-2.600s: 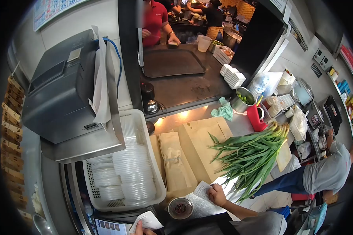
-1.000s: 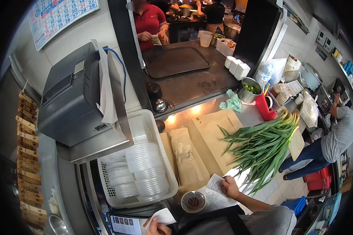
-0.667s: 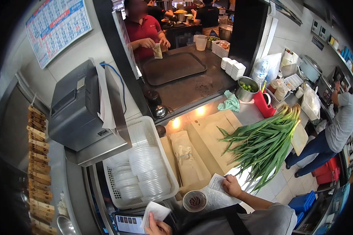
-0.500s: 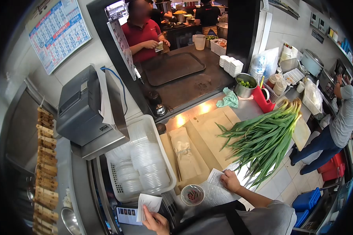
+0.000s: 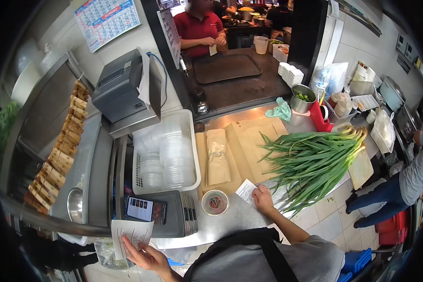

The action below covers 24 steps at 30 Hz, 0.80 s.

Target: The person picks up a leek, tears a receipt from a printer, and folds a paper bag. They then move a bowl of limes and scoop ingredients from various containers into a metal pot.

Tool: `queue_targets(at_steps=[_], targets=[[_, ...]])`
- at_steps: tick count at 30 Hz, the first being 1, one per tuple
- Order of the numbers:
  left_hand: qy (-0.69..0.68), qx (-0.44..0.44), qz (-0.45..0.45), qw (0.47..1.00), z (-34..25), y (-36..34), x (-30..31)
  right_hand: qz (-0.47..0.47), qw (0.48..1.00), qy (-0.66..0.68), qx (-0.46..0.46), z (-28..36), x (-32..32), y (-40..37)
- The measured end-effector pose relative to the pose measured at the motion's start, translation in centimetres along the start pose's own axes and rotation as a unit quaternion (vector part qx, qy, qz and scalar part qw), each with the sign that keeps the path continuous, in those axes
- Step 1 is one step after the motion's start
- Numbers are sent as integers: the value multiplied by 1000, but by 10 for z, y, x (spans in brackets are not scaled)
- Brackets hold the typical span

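Observation:
A white paper slip with writing (image 5: 127, 231) is held up in my left hand (image 5: 143, 256), fingers closed on its right side. My right hand (image 5: 263, 198) rests at the counter's near edge with its fingers on a second printed slip (image 5: 246, 191). Left of that slip is a clear cup of rubber bands (image 5: 215, 203). A wrapped brown paper packet (image 5: 217, 157) lies on flat brown paper (image 5: 256, 141). Long green onions (image 5: 310, 164) spread over the counter to the right. A phone (image 5: 139, 208) with a lit screen lies on a grey box near my left hand.
A white basket of clear plastic lids (image 5: 195, 155) stands at the left, below a grey printer (image 5: 119, 89). Beyond the pass-through, a person in red (image 5: 199, 33) stands behind a dark tray (image 5: 228, 68). Another person (image 5: 399, 188) stands at the far right.
The view has shifted left and down. My left hand has moved left with its slip, away from the phone. My right hand stays on the other slip. The person at right bends lower.

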<state>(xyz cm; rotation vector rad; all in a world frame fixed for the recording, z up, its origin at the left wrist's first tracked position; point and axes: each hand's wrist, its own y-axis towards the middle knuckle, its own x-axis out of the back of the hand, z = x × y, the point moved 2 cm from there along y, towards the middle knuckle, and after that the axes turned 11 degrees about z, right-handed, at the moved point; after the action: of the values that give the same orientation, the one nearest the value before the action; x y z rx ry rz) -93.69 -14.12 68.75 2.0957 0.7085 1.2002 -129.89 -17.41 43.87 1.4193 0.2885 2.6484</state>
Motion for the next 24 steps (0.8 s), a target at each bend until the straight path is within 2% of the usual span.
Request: queue_targets(at_steps=[4,10,13,16,19,24], targets=[[-4,33,12,999,-8,-20,15,-12,1000,13,15,-1,1,1],[73,60,29,995,-26,-42,35,-6,999,45,19,-7,-3,-1],[41,80,5,996,-26,-61,35,-11,998,67,10,-7,0,-1],[42,129,26,990,-39,-77,43,-26,995,95,8,-3,4,0],[125,56,11,991,-49,-86,51,-19,996,92,5,3,11,-1],[105,79,30,991,-61,-97,64,-42,992,122,4,2,10,-2]])
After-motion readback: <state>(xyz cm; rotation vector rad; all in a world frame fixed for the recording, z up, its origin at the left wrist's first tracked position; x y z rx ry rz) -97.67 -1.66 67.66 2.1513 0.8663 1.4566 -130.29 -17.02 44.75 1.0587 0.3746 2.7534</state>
